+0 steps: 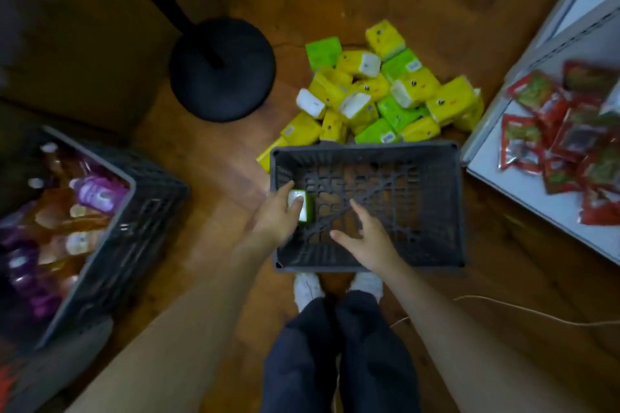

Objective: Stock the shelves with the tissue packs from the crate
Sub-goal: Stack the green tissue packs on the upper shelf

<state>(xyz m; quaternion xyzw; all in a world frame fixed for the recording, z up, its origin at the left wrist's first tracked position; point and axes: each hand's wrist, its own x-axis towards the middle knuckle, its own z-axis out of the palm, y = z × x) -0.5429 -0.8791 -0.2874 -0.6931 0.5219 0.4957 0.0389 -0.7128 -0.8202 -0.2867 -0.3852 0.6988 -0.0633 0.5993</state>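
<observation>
A dark grey plastic crate [449, 204] stands on the wooden floor in front of my feet. Inside it, at the left wall, lies one green tissue pack [306, 211], and my left hand [280, 214] grips it with fingers curled over its white end. My right hand [365, 238] hovers inside the crate with fingers spread and holds nothing. Beyond the crate's far wall a heap of yellow and green tissue packs [379, 94] lies on the floor. The white shelf [503, 157] is at the right.
Red snack packets [567, 141] cover the shelf board at the right. A second grey crate [141, 211] with purple and orange bottles stands at the left. A black round stand base [221, 69] with a pole sits behind. A thin cord [536, 313] runs across the floor.
</observation>
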